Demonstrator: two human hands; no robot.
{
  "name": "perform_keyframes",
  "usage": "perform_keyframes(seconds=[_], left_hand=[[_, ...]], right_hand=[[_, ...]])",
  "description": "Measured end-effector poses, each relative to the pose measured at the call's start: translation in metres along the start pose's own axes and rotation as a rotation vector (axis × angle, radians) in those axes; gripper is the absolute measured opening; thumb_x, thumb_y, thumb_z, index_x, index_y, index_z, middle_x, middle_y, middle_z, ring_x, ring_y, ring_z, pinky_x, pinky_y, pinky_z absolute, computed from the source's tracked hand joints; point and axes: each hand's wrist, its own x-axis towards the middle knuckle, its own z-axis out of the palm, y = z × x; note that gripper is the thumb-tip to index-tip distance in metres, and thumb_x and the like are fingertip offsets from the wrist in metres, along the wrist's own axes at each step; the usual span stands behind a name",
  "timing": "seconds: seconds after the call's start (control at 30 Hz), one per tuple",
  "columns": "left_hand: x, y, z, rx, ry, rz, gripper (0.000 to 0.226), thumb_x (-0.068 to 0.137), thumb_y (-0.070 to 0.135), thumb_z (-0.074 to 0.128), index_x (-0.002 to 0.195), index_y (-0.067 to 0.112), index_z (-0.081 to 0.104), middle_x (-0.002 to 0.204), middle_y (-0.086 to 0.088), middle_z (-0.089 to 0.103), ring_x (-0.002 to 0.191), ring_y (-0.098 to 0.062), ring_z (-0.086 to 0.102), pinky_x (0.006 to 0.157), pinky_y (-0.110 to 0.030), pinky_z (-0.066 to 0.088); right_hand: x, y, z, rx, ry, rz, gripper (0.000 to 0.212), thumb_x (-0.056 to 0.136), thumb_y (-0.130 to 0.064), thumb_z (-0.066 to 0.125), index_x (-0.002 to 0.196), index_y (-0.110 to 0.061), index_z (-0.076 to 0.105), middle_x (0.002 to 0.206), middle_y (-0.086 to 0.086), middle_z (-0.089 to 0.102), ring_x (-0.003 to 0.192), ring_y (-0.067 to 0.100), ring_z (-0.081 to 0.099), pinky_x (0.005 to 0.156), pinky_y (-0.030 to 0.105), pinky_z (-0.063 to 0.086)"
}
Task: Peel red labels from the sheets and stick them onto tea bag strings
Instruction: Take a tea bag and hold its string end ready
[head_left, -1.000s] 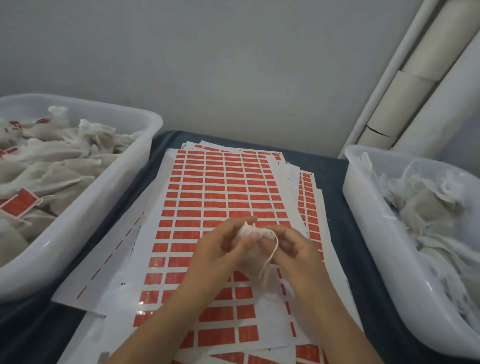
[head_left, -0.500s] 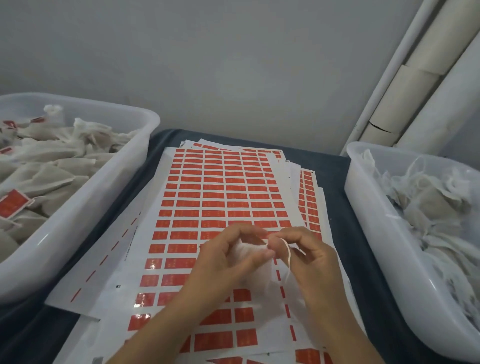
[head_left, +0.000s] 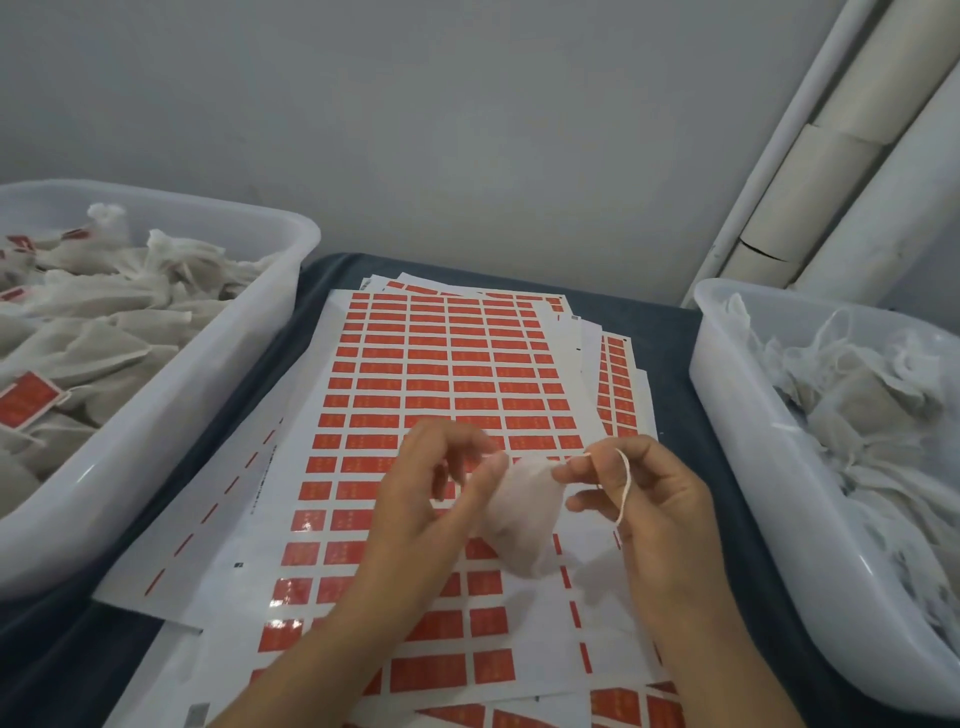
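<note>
A white tea bag (head_left: 524, 512) hangs between my hands above the top sheet of red labels (head_left: 447, 374). My left hand (head_left: 421, 499) pinches the bag's upper left corner with curled fingers. My right hand (head_left: 649, 499) pinches the bag's white string (head_left: 623, 483) close to the bag; the string loops over my fingers. No label is on this string.
A white tub (head_left: 171, 415) on the left holds tea bags with red labels on their strings. A second white tub (head_left: 753, 457) on the right holds unlabelled bags. Several label sheets are stacked on the dark blue cloth (head_left: 670, 353). White pipes stand at the back right.
My hands have drawn apart: the right hand has pulled the string out to the right, and the bag now hangs stretched between both hands.
</note>
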Motion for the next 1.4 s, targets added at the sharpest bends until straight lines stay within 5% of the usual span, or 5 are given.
perform_keyframes(seconds=[0.17,0.3,0.5,0.87,1.4], left_hand=[[-0.002,0.005,0.000,-0.190,-0.476,-0.331,0.058,0.075,0.066,0.030,0.077,0.028,0.074,0.069,-0.001,0.068,0.052,-0.006,0.057,0.050,-0.016,0.045],[0.009,-0.003,0.002,-0.368,-0.379,-0.583,0.055,0.079,0.063,0.032,0.096,0.031,0.072,0.098,0.002,0.071,0.087,-0.014,0.065,0.069,-0.025,0.052],[0.014,-0.006,-0.024,-1.125,-0.376,-0.608,0.018,0.079,0.029,0.063,0.082,0.012,0.071,0.069,-0.002,0.059,0.047,-0.008,0.045,0.040,-0.014,0.040],[0.010,0.013,-0.007,-0.377,-0.677,-0.694,0.053,0.096,0.019,0.034,0.044,0.018,0.044,0.044,0.004,0.036,0.039,-0.007,0.031,0.042,-0.016,0.030],[-0.004,0.004,-0.002,-0.172,-0.571,-0.115,0.020,0.080,0.036,0.051,0.094,0.025,0.060,0.071,0.025,0.061,0.062,0.009,0.055,0.056,-0.006,0.042]], right_hand=[[-0.008,-0.003,0.001,-0.026,-0.102,-0.094,0.012,0.071,-0.030,0.059,0.073,-0.023,0.068,0.075,-0.019,0.071,0.078,0.001,0.067,0.060,0.006,0.048],[-0.014,-0.001,0.010,-0.184,-0.289,-0.193,0.011,0.072,-0.042,0.064,0.079,-0.049,0.070,0.082,-0.026,0.070,0.087,-0.001,0.064,0.071,0.006,0.048],[-0.015,0.003,0.013,-0.198,-0.287,-0.148,0.004,0.074,-0.050,0.064,0.074,-0.049,0.069,0.079,-0.024,0.070,0.076,0.003,0.064,0.063,0.012,0.051],[-0.015,0.016,0.018,-0.307,-0.184,-0.228,0.014,0.085,-0.044,0.050,0.087,-0.035,0.061,0.102,-0.043,0.058,0.099,-0.015,0.056,0.072,-0.003,0.040],[-0.001,0.014,0.005,-0.131,-0.163,0.114,0.034,0.065,-0.044,0.062,0.097,-0.035,0.060,0.083,-0.026,0.068,0.085,-0.005,0.064,0.058,0.010,0.050]])
